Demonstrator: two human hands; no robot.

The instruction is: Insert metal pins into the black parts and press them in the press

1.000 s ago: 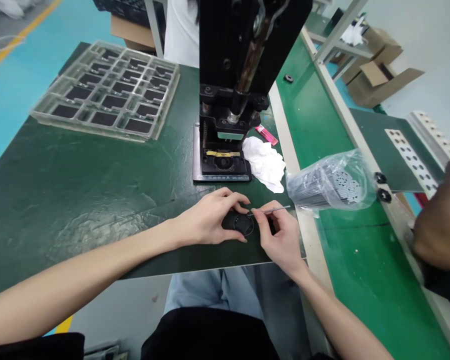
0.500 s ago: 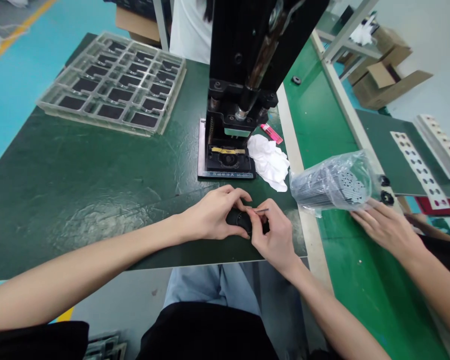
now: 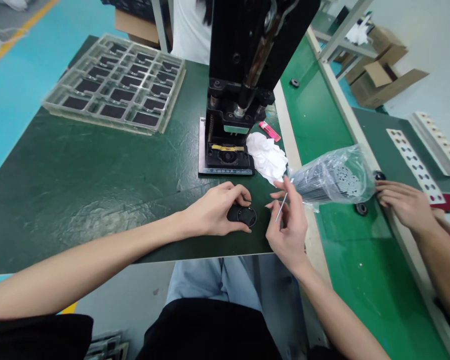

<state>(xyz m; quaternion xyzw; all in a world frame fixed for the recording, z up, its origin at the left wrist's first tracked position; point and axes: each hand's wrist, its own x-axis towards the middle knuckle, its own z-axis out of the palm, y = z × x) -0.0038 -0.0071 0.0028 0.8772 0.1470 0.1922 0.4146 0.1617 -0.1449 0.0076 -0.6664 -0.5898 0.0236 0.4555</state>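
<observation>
My left hand rests near the table's front edge, thumb and fingers curled around a small black round part. Part of that piece is hidden by the fingers. To its right, my right hand is raised a little and closed on a thin grey rod, which slants up between the fingers. Just beyond the right fingertips lies a clear plastic bag of similar rods. A black hand press stands ahead of both hands, with a yellow strip on its base.
A white cloth and a pink packet lie beside the press. Clear compartment trays holding dark squares sit back left. On the green conveyor at right are black rings; a co-worker's hand is near them.
My right hand has moved right, away from the black part, with the thin rod. My left hand stays on the part. The co-worker's hand has shifted right, and a black ring now shows beside the bag.
</observation>
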